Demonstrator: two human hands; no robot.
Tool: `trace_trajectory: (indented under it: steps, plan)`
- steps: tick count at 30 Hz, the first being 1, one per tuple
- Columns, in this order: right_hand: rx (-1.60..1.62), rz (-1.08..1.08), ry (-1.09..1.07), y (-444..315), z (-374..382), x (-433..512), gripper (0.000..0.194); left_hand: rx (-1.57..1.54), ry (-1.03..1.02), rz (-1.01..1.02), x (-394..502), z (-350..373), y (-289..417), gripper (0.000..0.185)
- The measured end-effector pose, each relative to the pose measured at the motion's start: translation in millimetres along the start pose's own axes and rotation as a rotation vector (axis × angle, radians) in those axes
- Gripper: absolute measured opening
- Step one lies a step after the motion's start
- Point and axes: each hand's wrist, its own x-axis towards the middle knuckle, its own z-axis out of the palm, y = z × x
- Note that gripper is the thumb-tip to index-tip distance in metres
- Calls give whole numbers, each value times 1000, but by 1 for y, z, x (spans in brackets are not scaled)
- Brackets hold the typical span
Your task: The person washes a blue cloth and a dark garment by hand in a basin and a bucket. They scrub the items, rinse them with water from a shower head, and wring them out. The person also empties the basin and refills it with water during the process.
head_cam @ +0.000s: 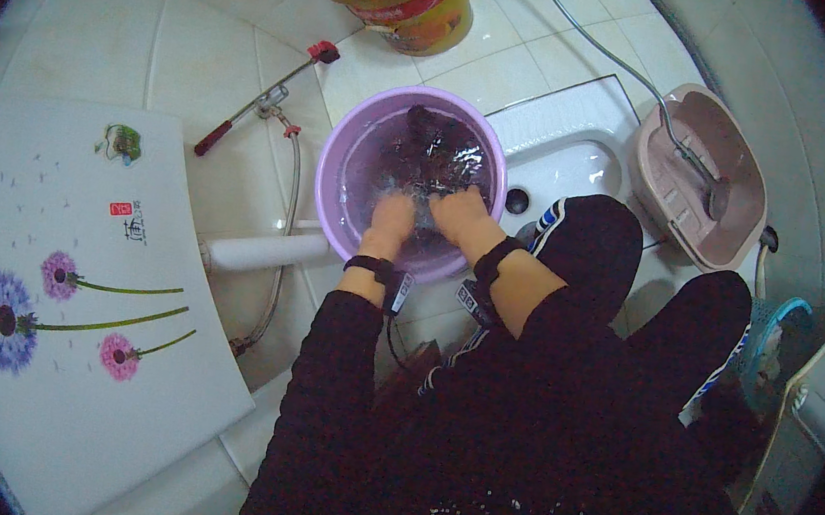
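Note:
A round purple plastic basin (325, 165) stands on the tiled floor, holding water and a dark cloth or garment (436, 139) that lies partly under the surface. My left hand (392, 218) reaches into the basin, closed at the water's surface, its fingertips hidden. Close to its right, my right hand (458, 213) is bent over the water near the basin's right side, fingers also hidden. Whether either hand grips the dark cloth cannot be told. Both wrists wear black straps with small devices.
A squat toilet pan (566, 160) adjoins the basin on the right, with a pinkish plastic tub (641, 161) holding a shower head (719, 199) beyond it. A yellow bucket (430, 22) stands behind. A white pipe (270, 251), a brush (280, 85) and a flower-printed white panel (84, 223) are left.

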Motion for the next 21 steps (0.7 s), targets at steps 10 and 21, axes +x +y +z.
trace_trajectory:
  steps: [10, 21]
  plan:
    - [926, 373, 395, -4, -72, 26, 48, -783, 330, -336, -18, -65, -67, 28]
    - [314, 14, 536, -9, -101, -11, 31, -1067, 672, -184, -59, -151, -35, 14]
